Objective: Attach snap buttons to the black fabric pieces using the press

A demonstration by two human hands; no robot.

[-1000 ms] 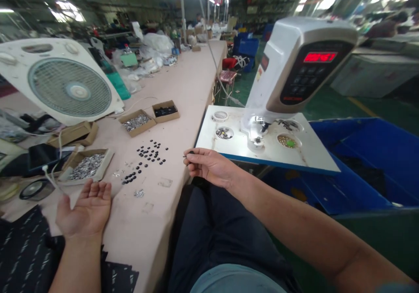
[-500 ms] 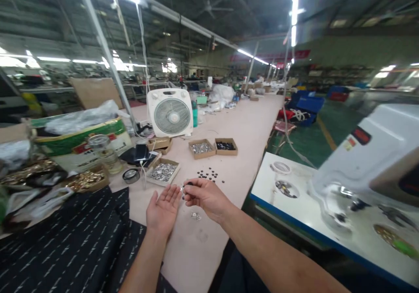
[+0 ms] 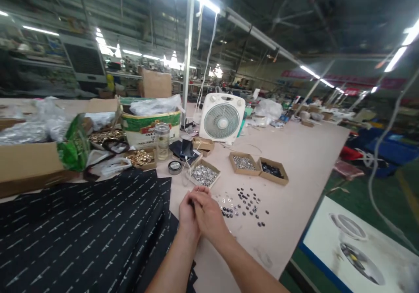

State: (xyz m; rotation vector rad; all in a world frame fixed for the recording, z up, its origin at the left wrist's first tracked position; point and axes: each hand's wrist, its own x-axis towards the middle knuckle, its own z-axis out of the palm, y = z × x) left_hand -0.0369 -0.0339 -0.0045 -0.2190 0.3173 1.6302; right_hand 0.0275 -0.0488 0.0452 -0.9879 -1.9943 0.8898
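Note:
My left hand (image 3: 189, 216) and my right hand (image 3: 209, 212) are cupped together over the table, fingers curled against each other. Whatever lies between the palms is hidden. Just beyond them sits a box of silver metal pieces (image 3: 204, 175). Loose dark round snaps (image 3: 250, 204) and some silver ones are scattered on the table right of my hands. Farther back, two cardboard boxes stand side by side, one with silver pieces (image 3: 244, 163), the other with black pieces (image 3: 272, 170).
Dark patterned fabric (image 3: 108, 227) covers the table's left part. A white fan (image 3: 222, 118), a glass jar (image 3: 162, 142), a phone (image 3: 186, 148) and a green-white carton (image 3: 147, 129) stand behind. A white machine table (image 3: 330, 227) is at the right.
My hands have come together; before, the left palm was open and the right pinched small dark pieces beside it. The view has turned left, and more snaps show on the table.

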